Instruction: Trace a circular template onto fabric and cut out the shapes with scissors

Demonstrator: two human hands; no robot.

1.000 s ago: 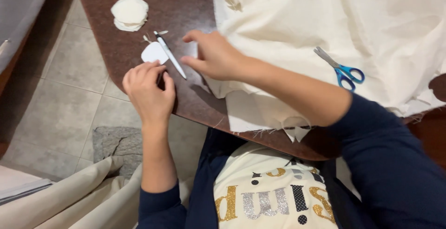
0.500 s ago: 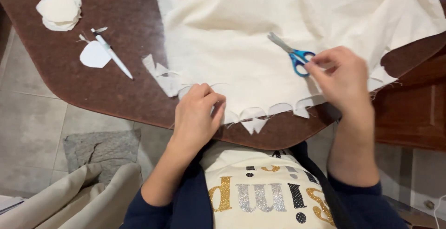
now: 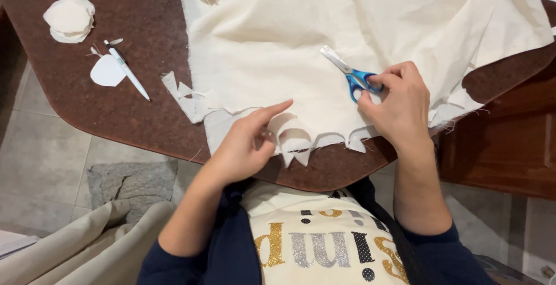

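Note:
A large cream cloth point(image 3: 347, 24) covers the far and middle part of the dark brown table point(image 3: 133, 123). Its near edge is cut into rounded scallops and points. My right hand point(image 3: 399, 103) closes its fingers on the blue handles of a pair of scissors point(image 3: 350, 74) lying on the cloth, blades pointing up-left. My left hand point(image 3: 246, 143) rests at the cut edge with the index finger stretched out over the cloth, holding nothing.
At the table's left lie a stack of round cream fabric pieces point(image 3: 69, 19), a white paper template point(image 3: 107, 71) and a white pen point(image 3: 128, 71). Beige fabric point(image 3: 75, 250) is heaped low left over a grey floor mat point(image 3: 130, 184). A wooden cabinet point(image 3: 504, 146) stands right.
My left hand left the pen and template and came to the cloth's cut edge. My right hand moved right and took hold of the scissors. The view shifted right.

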